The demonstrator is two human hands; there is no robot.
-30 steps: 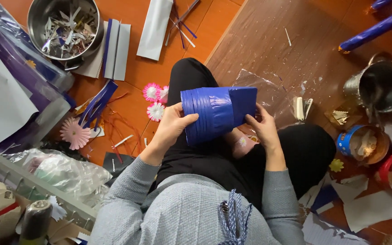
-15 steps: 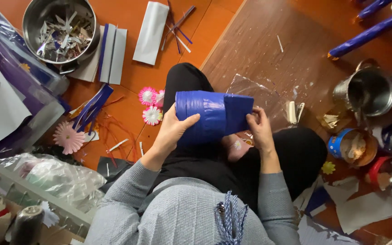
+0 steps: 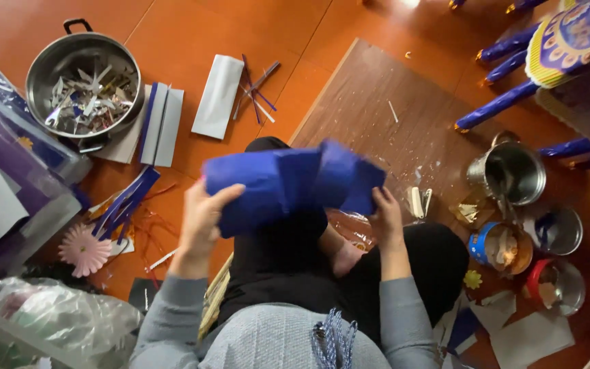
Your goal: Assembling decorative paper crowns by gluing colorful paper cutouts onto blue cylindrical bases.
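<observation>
A: Status of blue paper roll [image 3: 288, 183]?
B: Held above lap, blurred, over wooden board [image 3: 377, 116]. Left hand [image 3: 203, 215] clamped on near end; right hand [image 3: 385, 215] pinching far edge.
A: Recommended handling?
B: Keep grip even at both ends; avoid creasing overlap. Likely best kept clear of metal cups [image 3: 510, 174] and pink paper flower [image 3: 85, 249] on floor.

Floor [image 3: 192, 20]: smooth orange-red surface with a bright light reflection at the top edge. A brown wooden board [image 3: 377, 116] lies flat on it. At upper right stands a stool [image 3: 568, 41] with a patterned seat and blue-wrapped legs.
</observation>
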